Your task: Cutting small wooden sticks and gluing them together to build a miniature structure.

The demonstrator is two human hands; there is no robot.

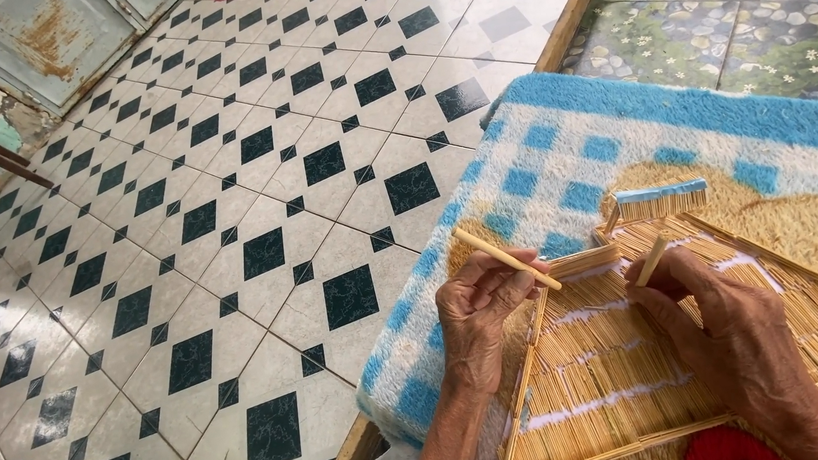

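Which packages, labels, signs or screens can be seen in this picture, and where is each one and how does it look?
None: no package, label, sign or screen is in view.
The left hand holds a thin pale stick.
The right hand holds a short stick.
Both work over a flat frame of straw-coloured sticks on a fluffy blue and white mat.

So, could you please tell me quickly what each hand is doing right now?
Left hand: closed on a thin wooden stick.
Right hand: closed on a short wooden stick, over the stick frame.
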